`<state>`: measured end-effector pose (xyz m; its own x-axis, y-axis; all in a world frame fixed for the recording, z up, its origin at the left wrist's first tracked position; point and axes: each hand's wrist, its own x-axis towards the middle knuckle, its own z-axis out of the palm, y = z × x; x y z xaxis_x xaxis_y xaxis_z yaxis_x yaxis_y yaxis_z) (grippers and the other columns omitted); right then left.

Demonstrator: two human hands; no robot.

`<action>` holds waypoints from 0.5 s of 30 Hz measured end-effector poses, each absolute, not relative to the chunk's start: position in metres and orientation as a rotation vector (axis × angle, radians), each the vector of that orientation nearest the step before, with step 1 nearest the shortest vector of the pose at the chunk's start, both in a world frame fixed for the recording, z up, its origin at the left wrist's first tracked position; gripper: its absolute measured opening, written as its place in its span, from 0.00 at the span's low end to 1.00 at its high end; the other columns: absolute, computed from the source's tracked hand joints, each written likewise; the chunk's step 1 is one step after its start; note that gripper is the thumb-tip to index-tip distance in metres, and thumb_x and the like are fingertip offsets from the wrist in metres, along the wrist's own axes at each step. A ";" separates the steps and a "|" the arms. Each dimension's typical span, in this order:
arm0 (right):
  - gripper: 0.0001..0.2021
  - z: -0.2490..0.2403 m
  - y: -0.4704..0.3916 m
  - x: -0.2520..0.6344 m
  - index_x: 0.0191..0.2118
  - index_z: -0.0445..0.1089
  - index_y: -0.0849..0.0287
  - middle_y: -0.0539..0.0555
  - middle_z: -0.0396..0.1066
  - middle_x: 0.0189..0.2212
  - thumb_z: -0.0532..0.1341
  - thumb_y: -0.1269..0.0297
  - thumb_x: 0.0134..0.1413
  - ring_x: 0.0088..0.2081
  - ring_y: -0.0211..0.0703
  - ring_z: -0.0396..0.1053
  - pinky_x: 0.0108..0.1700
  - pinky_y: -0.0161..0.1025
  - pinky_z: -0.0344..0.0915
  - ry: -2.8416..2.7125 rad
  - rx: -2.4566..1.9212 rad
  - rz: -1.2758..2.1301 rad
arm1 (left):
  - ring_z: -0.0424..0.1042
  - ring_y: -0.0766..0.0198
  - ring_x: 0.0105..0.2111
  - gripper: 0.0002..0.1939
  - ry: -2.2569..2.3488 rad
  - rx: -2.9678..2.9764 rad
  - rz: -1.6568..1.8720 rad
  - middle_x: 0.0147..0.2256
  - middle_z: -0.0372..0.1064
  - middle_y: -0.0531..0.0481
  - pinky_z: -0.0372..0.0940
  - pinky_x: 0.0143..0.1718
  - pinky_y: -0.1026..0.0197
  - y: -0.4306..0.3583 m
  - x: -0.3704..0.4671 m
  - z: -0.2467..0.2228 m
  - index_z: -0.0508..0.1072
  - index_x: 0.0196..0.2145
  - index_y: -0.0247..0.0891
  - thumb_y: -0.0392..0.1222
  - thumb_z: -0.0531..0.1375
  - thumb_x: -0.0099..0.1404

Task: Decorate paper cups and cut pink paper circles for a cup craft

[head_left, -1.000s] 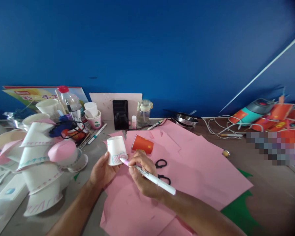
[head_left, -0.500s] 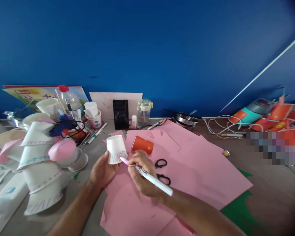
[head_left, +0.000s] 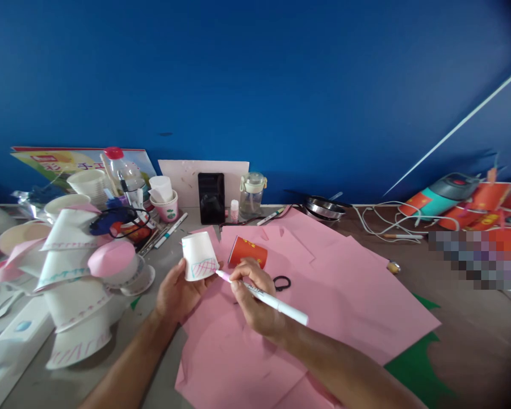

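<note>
A white paper cup (head_left: 199, 250), its wide end down, is held in my left hand (head_left: 181, 292), with the thumb on its left side and the fingers behind and below. Pink crosshatching and a blue line mark its lower side. My right hand (head_left: 255, 298) grips a white marker (head_left: 281, 307) with a pink tip, which is at the right edge of the cup's drawn band. Behind my right hand a red paper cup (head_left: 249, 253) lies on its side on pink paper (head_left: 336, 301). One black scissor handle (head_left: 283, 283) shows beside my right hand; the rest is hidden.
Stacked decorated white cups (head_left: 74, 301) stand at the left, near a bottle (head_left: 125, 173) and pens. A black phone (head_left: 212, 199) and a glass jar (head_left: 252, 196) stand at the back. White cables (head_left: 370, 227), a teal bottle (head_left: 445, 196) and red cups are at the right.
The marker tip and my right hand have moved slightly right, away from the middle of the cup. More pink crosshatching shows on the cup, and my right hand now covers the lower scissor handle.
</note>
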<state>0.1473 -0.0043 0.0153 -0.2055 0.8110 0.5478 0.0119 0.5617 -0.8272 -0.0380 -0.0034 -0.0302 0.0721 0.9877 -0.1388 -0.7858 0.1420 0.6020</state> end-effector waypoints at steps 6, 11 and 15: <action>0.04 0.022 -0.008 0.145 0.31 0.65 0.55 0.49 0.64 0.26 0.56 0.70 0.54 0.31 0.42 0.64 0.40 0.44 0.63 -1.643 -0.612 0.824 | 0.75 0.44 0.47 0.17 0.621 0.402 1.350 0.38 0.80 0.41 0.64 0.56 0.44 -0.004 -0.035 -0.031 0.77 0.43 0.32 0.46 0.60 0.61; 0.04 0.018 -0.009 0.140 0.31 0.65 0.55 0.49 0.66 0.25 0.56 0.71 0.52 0.31 0.42 0.65 0.42 0.44 0.64 -1.706 -0.609 0.735 | 0.74 0.43 0.49 0.17 0.632 0.391 1.312 0.38 0.80 0.42 0.61 0.58 0.44 -0.004 -0.031 -0.030 0.78 0.41 0.32 0.46 0.63 0.58; 0.04 0.012 -0.008 0.139 0.33 0.65 0.55 0.50 0.68 0.26 0.56 0.71 0.53 0.32 0.43 0.66 0.44 0.45 0.64 -1.750 -0.586 0.676 | 0.73 0.43 0.50 0.16 0.649 0.362 1.323 0.36 0.80 0.41 0.61 0.58 0.43 -0.004 -0.029 -0.030 0.78 0.40 0.31 0.45 0.63 0.58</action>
<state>0.1390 -0.0079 0.0119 -0.2614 0.6853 0.6798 0.0498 0.7129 -0.6995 -0.0289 -0.0044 -0.0296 0.1078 0.9671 -0.2303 -0.7743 0.2270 0.5907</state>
